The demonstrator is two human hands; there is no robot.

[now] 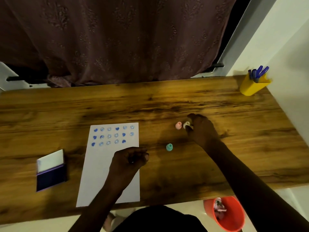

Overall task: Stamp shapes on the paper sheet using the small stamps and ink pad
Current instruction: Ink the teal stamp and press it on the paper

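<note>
Fingers of the right hand (201, 129) pinch a small whitish stamp (186, 125), mostly hidden by them, right of centre, just beside an upright pink stamp (178, 125). That forearm runs in from the lower right. The left hand (129, 160) rests curled on the paper sheet's (98, 173) right edge; whether it grips anything cannot be told. The sheet's long axis runs up the frame, blue prints at its top. A teal stamp (169, 147) stands alone. The open ink pad (51, 171) lies lower left.

Probably home: curtain (117, 39), wooden desk (167, 101)
</note>
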